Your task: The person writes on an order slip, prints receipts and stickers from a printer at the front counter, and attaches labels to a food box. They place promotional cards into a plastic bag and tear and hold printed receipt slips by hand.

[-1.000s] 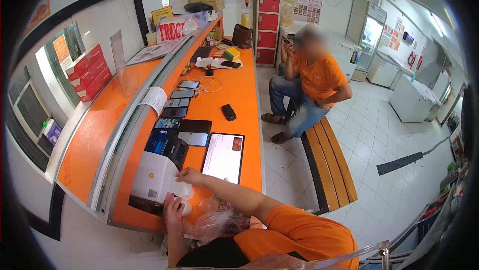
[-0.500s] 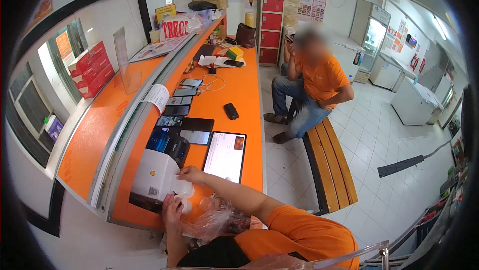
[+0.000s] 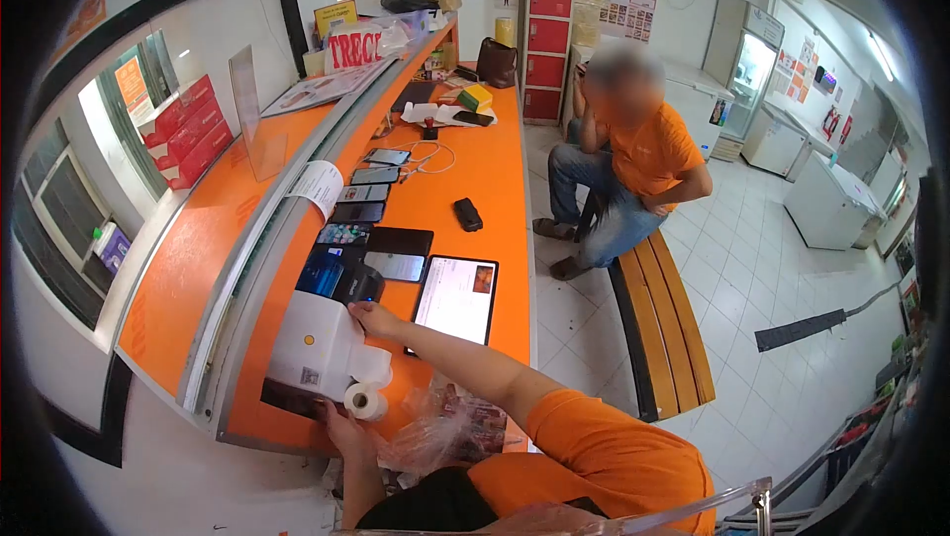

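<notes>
A white label printer (image 3: 315,338) with a yellow dot and a printed square code sits at the near end of the orange counter. My right hand (image 3: 374,320) has its fingers closed at the printer's far front corner. Lower down, my left hand (image 3: 346,432) grips the near lower edge, its fingertips partly hidden. Between the hands, a white paper roll (image 3: 366,402) rests on the counter against the printer. Beside it lies a second rounded white paper piece (image 3: 371,366). Crumpled clear plastic (image 3: 440,427) is close to my left wrist.
A black device (image 3: 358,284) with a blue light adjoins the printer. A lit tablet (image 3: 455,300) and several phones (image 3: 374,176) lie along the counter. A wooden bench (image 3: 658,318) stands to the right, where a seated person (image 3: 643,160) in orange sits.
My left hand has left the paper roll and moved to the printer's lower edge. My right hand has shifted up from the white paper to the printer's corner.
</notes>
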Action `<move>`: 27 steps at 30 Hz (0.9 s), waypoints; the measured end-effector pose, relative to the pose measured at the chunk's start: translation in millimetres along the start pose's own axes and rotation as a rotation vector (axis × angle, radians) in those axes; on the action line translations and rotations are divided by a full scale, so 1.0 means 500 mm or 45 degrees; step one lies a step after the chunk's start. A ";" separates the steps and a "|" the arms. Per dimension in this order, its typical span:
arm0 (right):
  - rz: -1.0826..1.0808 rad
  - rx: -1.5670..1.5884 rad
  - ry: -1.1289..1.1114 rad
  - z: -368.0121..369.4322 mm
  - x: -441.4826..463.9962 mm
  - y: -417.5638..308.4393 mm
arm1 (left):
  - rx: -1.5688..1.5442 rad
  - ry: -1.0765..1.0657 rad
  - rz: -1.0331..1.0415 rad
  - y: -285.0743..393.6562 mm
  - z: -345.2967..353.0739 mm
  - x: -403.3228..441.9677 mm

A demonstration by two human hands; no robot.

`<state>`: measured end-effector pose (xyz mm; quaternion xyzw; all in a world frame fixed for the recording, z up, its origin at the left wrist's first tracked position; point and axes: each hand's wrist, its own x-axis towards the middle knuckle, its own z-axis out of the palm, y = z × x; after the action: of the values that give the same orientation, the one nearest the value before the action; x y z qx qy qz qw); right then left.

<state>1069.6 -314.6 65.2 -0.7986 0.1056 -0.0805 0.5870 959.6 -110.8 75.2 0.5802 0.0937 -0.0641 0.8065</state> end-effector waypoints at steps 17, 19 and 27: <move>-0.081 -0.154 -0.520 -0.023 0.138 -0.014 | -0.355 0.278 -0.237 -0.067 -0.024 0.142; -0.084 -0.162 -0.529 -0.020 0.139 -0.013 | -0.168 0.067 -0.121 -0.182 -0.130 0.249; -0.162 -0.265 -0.515 -0.021 0.126 -0.031 | -0.572 0.536 -0.557 0.005 0.014 0.146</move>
<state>1128.9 -336.5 83.5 -0.8598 -0.0571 0.0556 0.5043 1031.8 -116.3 63.4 0.3557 0.3907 -0.0922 0.8440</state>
